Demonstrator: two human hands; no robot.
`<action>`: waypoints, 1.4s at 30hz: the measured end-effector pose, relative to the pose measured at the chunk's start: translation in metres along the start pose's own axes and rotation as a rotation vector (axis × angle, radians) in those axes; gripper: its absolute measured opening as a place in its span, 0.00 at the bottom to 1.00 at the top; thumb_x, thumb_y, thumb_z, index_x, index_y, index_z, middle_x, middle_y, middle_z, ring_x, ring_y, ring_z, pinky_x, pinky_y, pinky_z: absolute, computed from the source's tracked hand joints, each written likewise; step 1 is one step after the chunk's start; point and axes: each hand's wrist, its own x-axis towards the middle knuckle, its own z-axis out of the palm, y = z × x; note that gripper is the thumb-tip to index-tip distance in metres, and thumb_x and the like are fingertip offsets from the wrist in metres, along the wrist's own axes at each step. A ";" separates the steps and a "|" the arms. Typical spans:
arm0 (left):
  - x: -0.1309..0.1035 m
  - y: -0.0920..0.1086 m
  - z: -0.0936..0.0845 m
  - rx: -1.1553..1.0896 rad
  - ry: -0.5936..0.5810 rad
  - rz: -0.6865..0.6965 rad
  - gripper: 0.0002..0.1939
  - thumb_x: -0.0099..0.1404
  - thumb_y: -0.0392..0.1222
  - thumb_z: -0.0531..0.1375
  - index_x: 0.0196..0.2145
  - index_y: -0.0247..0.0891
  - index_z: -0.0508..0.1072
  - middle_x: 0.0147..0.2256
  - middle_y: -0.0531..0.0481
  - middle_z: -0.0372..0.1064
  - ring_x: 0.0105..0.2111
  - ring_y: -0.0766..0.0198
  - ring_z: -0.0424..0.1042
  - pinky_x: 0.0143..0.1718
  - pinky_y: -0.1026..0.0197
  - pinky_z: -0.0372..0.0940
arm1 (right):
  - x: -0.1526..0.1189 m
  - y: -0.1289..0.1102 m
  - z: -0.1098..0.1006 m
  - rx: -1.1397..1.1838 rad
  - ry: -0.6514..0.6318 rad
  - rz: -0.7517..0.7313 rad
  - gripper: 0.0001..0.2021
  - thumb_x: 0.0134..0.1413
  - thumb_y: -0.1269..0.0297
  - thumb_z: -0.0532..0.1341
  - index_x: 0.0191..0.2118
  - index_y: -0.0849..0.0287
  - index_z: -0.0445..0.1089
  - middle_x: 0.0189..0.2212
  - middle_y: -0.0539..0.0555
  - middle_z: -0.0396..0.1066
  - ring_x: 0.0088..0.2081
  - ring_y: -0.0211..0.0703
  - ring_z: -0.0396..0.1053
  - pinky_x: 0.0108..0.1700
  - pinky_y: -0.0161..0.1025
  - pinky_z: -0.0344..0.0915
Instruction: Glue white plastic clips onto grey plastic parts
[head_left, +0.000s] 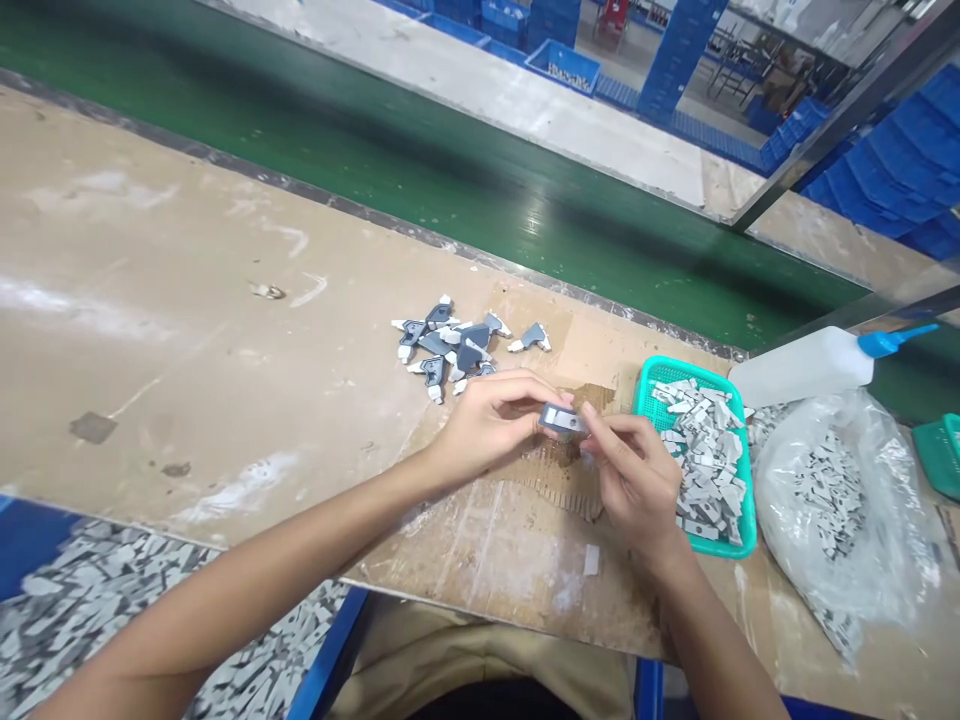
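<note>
Between my two hands is a small grey plastic part (561, 418) with a pale strip along its face and a dark hole. The fingers of my left hand (495, 420) pinch its left end. My right hand (634, 470) has thumb and fingertips closed at its right end; whether they also hold a second small piece is hidden. Behind my left hand lies a loose pile of dark grey and white plastic parts (457, 345). Close to my right hand stands a turquoise basket (750, 520) holding many small pale grey pieces (709, 450).
A clear plastic bag (892, 560) of small pieces and a white bottle (802, 370) with a blue nozzle are at the right. A green conveyor belt (450, 190) runs behind the table (187, 380). At lower left, a blue bin (319, 665) holds grey parts.
</note>
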 end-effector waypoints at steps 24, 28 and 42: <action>0.000 -0.011 -0.002 -0.941 -0.075 -0.668 0.20 0.56 0.31 0.69 0.42 0.36 0.66 0.34 0.48 0.73 0.32 0.62 0.77 0.35 0.63 0.75 | -0.001 -0.007 0.001 0.083 0.044 0.257 0.18 0.62 0.66 0.61 0.57 0.56 0.68 0.35 0.53 0.73 0.33 0.39 0.72 0.33 0.35 0.73; -0.004 -0.010 0.005 -0.819 -0.050 -0.623 0.22 0.52 0.40 0.74 0.40 0.37 0.70 0.36 0.49 0.72 0.36 0.61 0.76 0.38 0.62 0.75 | -0.001 -0.021 0.007 0.180 -0.016 0.470 0.17 0.53 0.59 0.68 0.47 0.59 0.69 0.33 0.52 0.72 0.26 0.36 0.70 0.25 0.32 0.69; -0.012 -0.006 0.012 -0.038 -0.298 -0.285 0.19 0.60 0.45 0.66 0.50 0.54 0.76 0.43 0.48 0.67 0.39 0.58 0.76 0.41 0.58 0.75 | -0.091 -0.019 -0.083 -0.275 0.620 0.781 0.14 0.57 0.57 0.64 0.43 0.61 0.75 0.37 0.58 0.75 0.36 0.45 0.74 0.36 0.40 0.72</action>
